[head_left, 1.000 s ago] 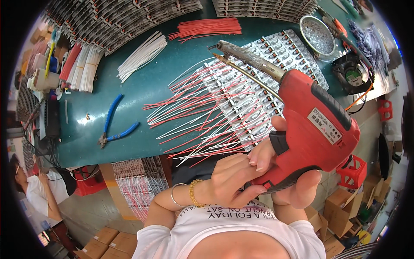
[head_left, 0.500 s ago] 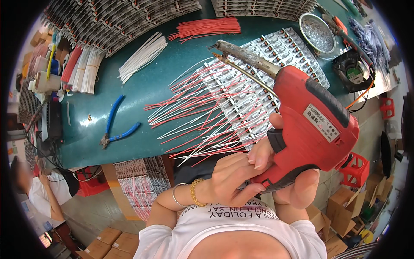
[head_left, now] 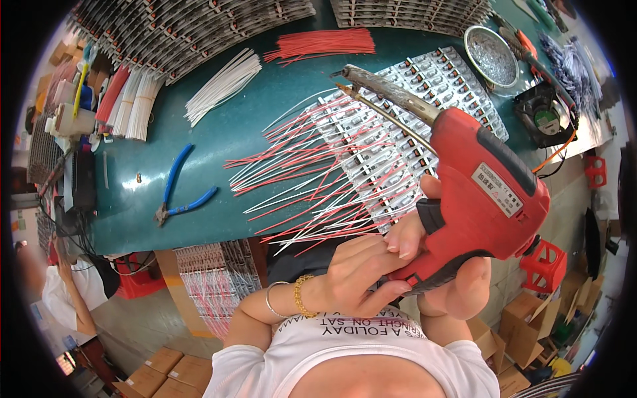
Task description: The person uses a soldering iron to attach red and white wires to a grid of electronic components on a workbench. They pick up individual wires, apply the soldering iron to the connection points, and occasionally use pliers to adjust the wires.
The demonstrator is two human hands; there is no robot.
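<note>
A red soldering gun (head_left: 488, 179) with black grips is held up over the table's near edge, its long metal tip pointing to the far left. My right hand (head_left: 468, 288) is wrapped round its handle, the index finger by the black trigger. The fingers of my left hand (head_left: 358, 268) are closed at the bottom of the same handle, and its thumb presses there. Beneath the gun's tip lies a panel of metal-coloured small parts (head_left: 391, 142) in rows. Red and white wires (head_left: 292, 179) stick out from its left side.
Blue-handled pliers (head_left: 182, 189) lie on the green table (head_left: 249, 132). Farther off are loose white wires (head_left: 224, 86), red wires (head_left: 318, 44) and stacked panels (head_left: 192, 33). A metal bowl (head_left: 491, 56) and a black fan (head_left: 545, 116) are at right. Another person (head_left: 70, 292) sits at left.
The soldering gun and its tip have shifted slightly to the right, with both my hands still on the handle. The whole view has moved a little. The person at left has shifted slightly.
</note>
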